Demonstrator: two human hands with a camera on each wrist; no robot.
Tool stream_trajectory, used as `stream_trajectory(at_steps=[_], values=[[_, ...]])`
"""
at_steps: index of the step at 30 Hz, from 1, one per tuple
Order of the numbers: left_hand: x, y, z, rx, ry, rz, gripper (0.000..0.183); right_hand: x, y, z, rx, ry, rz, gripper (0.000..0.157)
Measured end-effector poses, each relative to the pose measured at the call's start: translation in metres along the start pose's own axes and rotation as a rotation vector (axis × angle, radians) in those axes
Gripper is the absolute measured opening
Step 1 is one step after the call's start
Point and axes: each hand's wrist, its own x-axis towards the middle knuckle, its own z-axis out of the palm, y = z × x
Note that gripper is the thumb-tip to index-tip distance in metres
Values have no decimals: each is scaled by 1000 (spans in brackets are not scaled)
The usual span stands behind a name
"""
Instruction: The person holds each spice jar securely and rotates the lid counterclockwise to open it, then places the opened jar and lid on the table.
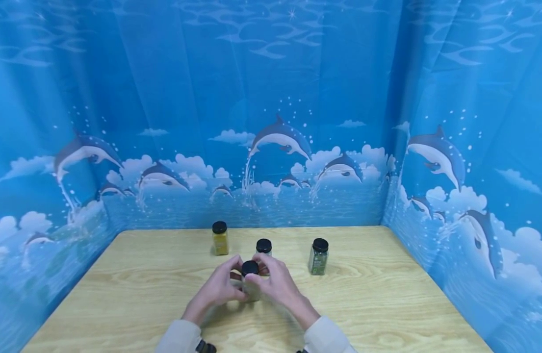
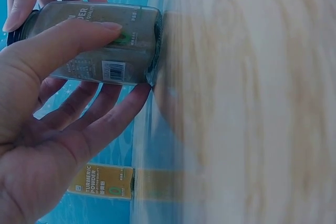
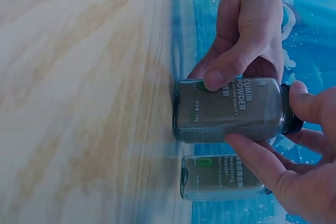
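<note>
A glass jar of cumin powder (image 3: pixel 210 111) with a black lid (image 1: pixel 250 267) is upright at the middle of the table, between both hands. My left hand (image 1: pixel 219 288) grips the jar's body, its thumb across the label side and its fingers round the opposite side. With the thumb at the lid and a finger against the glass, my right hand (image 1: pixel 277 282) holds the jar's upper part. The base is at the tabletop; whether it touches is unclear. Right behind stands a seasoning powder jar (image 3: pixel 223 182), partly hidden by the right hand in the head view.
A yellow turmeric powder jar (image 1: pixel 220 240) stands at the back left of the wooden table (image 1: pixel 376 304). To the right is a jar with green contents (image 1: pixel 318 257). Blue dolphin-printed curtains (image 1: pixel 200 98) enclose the table's back and sides.
</note>
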Motion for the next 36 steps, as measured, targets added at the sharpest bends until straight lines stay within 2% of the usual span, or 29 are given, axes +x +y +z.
stream_trajectory(at_steps=[8, 20, 24, 30, 36], values=[[1, 3, 0, 37, -14, 2, 53, 1, -1, -8, -22, -110, 40, 37], [1, 1, 0, 11, -25, -10, 54, -1, 1, -14, -9, -188, 64, 39], [1, 2, 0, -1, -20, -31, 55, -1, 2, -14, 29, -183, 99, 41], [2, 1, 1, -38, -4, -82, 57, 0, 4, -9, 79, -127, 137, 52], [2, 0, 0, -70, -2, -74, 54, 0, 4, -3, 73, -69, 144, 44]])
